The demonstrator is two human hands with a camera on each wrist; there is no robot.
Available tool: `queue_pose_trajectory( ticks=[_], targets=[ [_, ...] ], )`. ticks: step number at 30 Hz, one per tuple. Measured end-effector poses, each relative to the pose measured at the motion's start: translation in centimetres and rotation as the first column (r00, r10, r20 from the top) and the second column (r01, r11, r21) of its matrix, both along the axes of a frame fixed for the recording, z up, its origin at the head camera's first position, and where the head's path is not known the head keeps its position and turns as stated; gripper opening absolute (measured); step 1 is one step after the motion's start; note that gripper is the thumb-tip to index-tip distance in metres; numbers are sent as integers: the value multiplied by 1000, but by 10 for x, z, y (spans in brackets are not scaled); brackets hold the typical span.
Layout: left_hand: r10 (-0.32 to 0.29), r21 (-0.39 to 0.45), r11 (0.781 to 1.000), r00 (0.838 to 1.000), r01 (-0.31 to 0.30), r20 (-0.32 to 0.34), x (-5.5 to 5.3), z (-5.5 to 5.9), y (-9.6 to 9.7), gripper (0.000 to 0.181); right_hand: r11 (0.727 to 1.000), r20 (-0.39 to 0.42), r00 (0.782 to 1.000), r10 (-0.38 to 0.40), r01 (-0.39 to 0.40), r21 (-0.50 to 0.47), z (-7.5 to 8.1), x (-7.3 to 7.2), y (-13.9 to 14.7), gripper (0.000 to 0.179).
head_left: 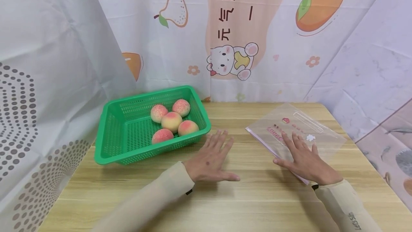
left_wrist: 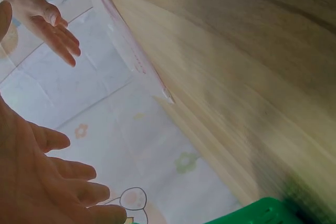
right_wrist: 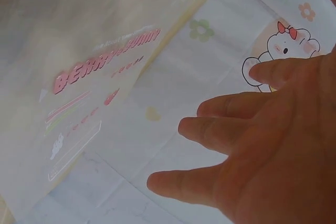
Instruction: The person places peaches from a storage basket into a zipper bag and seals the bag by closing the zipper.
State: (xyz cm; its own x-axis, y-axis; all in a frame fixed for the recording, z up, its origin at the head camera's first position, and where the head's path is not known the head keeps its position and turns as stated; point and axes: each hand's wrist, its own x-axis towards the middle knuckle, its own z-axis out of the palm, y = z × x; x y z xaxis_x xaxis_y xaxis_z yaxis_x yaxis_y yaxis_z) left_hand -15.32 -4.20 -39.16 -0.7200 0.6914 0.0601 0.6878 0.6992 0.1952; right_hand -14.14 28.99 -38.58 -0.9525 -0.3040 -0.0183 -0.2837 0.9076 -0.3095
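Observation:
My left hand (head_left: 210,158) is spread with straight fingers above the wooden table, just right of the green basket (head_left: 111,131), holding nothing. Inside the basket lie several peaches (head_left: 171,121), pink and yellow, gathered toward its right side. A clear zip bag (head_left: 276,117) with pink lettering lies flat on the right of the table, its pink zip edge facing the left and front. Over that bag hovers my right hand (head_left: 302,160), fingers straight and apart; in the right wrist view a gap shows between the fingers (right_wrist: 210,135) and the bag (right_wrist: 31,103).
The wooden table (head_left: 251,210) carries the basket at left and the bag at right. Behind it hangs a printed white curtain (head_left: 180,60) with fruit and a cartoon bear. More patterned cloth (head_left: 38,81) covers the left side, and a marbled sheet (head_left: 370,71) the right.

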Motion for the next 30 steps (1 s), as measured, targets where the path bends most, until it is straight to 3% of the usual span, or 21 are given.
queue_pose_trajectory(
  ticks=[16, 30],
  targets=[
    [-8, -4, 1000, 999, 8, 32, -4, -7, 14, 110, 1000, 10, 1000, -6, 6, 3, -7, -3, 3, 99],
    [-12, -8, 1000, 1000, 12, 13, -7, -16, 19, 108, 999, 21, 1000, -17, 16, 33, -16, -6, 8, 97]
  ],
)
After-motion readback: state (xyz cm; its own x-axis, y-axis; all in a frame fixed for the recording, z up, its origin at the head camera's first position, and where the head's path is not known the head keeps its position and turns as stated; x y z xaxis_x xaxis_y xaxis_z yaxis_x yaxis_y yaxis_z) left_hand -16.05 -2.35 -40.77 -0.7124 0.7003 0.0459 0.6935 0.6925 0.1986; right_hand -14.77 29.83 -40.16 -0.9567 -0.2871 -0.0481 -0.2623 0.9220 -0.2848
